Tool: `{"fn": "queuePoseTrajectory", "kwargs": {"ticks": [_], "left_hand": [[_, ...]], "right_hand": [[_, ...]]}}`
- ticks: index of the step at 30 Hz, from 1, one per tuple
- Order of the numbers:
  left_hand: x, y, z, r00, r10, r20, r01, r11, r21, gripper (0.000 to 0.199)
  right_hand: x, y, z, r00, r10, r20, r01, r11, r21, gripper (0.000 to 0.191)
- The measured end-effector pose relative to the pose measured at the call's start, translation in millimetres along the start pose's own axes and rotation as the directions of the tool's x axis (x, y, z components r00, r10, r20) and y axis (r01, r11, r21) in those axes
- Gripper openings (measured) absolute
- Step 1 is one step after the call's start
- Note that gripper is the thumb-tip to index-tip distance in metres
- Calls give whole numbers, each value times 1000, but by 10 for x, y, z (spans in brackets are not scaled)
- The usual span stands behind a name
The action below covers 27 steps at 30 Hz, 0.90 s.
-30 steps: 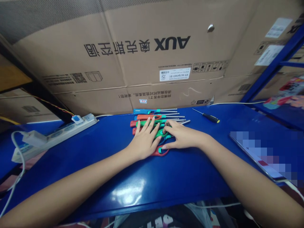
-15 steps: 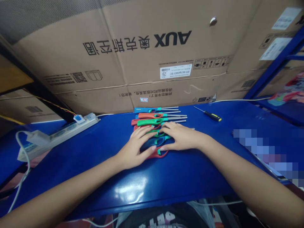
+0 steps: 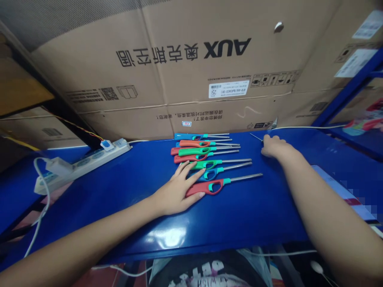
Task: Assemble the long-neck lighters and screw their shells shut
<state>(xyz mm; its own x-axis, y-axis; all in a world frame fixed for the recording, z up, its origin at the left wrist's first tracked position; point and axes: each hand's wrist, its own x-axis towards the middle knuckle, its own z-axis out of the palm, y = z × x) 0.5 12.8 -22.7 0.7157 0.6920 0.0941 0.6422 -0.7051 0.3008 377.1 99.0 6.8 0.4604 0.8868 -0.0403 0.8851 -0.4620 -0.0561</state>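
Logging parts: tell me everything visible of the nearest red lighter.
The red lighter has a smooth, plastic-looking handle with a trigger loop, teal trigger and collar, and a metallic rod. It lies on the blue table, nearest the person in the row, rod pointing right. The left hand is at its handle end, thumb seemingly touching.

Cannot see the handle of the screwdriver (image 3: 256, 137), hidden by the right hand (image 3: 273, 146); cannot tell if already gripped. Cannot see fully the rear ends of the lower green lighter (image 3: 211, 163) and the lower blue lighter (image 3: 211, 173), covered by the left hand (image 3: 176, 189). Cannot read the fine print on the white label (image 3: 229, 88), too small. Can see the screen device (image 3: 338, 187) only partly, because of mosaic blocks.
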Motion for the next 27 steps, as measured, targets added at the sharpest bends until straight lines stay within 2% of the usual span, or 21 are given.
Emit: {"fn": "queuePoseTrajectory", "kwargs": {"ticks": [7,12,15,17,22,24,27], "left_hand": [[-18,-48,-45,996,-51,-74,49,998,-28,74],[5,-301,-122,972,-179,-153,178,984,-19,80],[93,-464,-119,941,-287,-179,265,955,-134,87],[204,-542,-99,903,-375,-212,318,912,-259,81],[561,-587,-5,823,-505,-259,394,837,-381,71],[655,-558,44,807,-523,-273,395,823,-409,69],[700,-525,110,792,-540,-286,395,810,-434,66]], "right_hand": [[-59,-93,-27,999,-34,-18,36,990,134,54],[-126,-146,-187,961,-143,-236,223,904,365,52],[-195,-269,-213,929,-146,-341,320,779,539,50],[-258,-408,-147,927,-137,-349,347,662,664,47],[-438,-786,180,943,-260,-209,286,311,906,38],[-488,-868,284,933,-325,-155,235,222,946,32],[-516,-905,377,919,-387,-69,142,163,976,25]]}}
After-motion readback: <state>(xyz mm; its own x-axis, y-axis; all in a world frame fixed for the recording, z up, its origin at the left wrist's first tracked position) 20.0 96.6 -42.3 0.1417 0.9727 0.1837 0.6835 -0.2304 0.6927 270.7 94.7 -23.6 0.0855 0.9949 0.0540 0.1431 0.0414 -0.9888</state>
